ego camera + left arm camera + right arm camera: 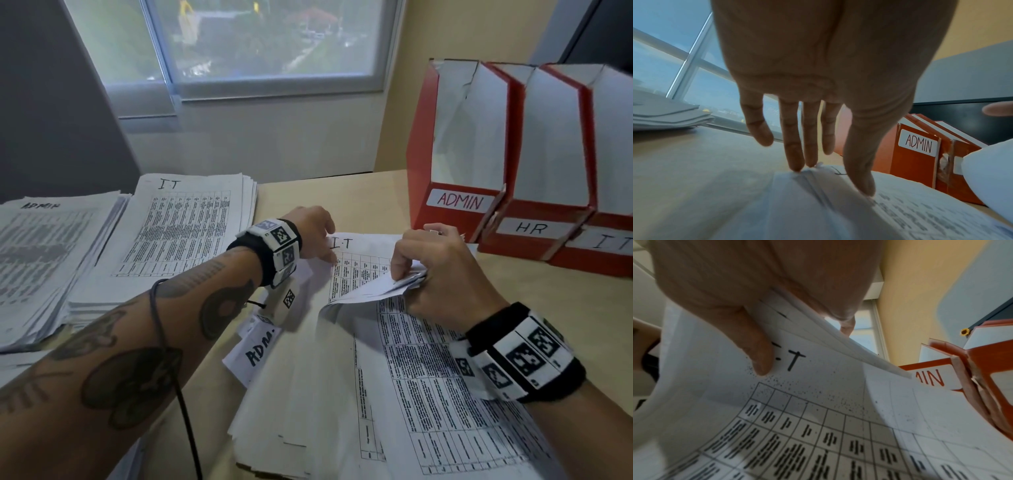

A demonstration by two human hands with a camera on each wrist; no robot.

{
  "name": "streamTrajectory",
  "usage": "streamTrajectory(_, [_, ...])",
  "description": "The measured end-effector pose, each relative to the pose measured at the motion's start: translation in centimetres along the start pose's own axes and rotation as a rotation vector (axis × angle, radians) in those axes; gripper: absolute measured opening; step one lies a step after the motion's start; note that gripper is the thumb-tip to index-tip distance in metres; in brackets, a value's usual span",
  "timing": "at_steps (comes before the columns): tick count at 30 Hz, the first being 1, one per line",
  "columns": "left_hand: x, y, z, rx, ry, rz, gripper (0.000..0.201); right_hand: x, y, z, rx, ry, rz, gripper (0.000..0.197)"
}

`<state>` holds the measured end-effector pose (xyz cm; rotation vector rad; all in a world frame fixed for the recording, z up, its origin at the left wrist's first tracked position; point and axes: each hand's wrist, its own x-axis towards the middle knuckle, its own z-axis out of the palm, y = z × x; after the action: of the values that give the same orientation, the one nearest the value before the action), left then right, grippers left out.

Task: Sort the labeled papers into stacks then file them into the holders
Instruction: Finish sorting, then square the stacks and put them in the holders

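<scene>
An unsorted pile of printed sheets lies in front of me. My right hand pinches the folded-back top sheets and lifts them off a page marked IT. That IT page curves under my right thumb in the right wrist view. My left hand rests straight fingertips on the pile's far left corner. A sheet marked ADMIN pokes out on the pile's left. Sorted stacks lie at the left: IT and ADMIN.
Three red holders stand at the back right, labeled ADMIN, HR and IT; all look empty inside. The ADMIN holder stands close beyond the pile. A window and wall lie behind the desk.
</scene>
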<state>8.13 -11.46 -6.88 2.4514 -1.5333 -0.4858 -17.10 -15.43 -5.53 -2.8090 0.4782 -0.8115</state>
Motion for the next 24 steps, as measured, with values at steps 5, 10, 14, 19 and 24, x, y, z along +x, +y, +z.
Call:
streamTrajectory(5, [0.2, -0.3, 0.2, -0.094, -0.011, -0.034, 0.079, -0.2, 0.0, -0.1, 0.001, 0.003, -0.003, 0.035])
streamTrajectory(10, [0.1, -0.2, 0.4, 0.076, -0.039, -0.038, 0.083, -0.1, 0.0, -0.1, -0.003, 0.001, -0.003, 0.037])
streamTrajectory(14, [0.1, -0.3, 0.4, 0.074, -0.024, -0.009, 0.074, -0.3, -0.1, -0.2, 0.004, 0.005, 0.001, 0.035])
streamTrajectory(19, [-0.4, 0.3, -0.4, -0.070, 0.120, 0.053, 0.039, -0.2, 0.2, 0.1, 0.002, 0.027, -0.017, 0.034])
streamTrajectory(24, [-1.3, 1.4, -2.0, -0.447, 0.078, 0.071, 0.036, -0.2, 0.5, 0.3, 0.041, 0.047, -0.034, 0.036])
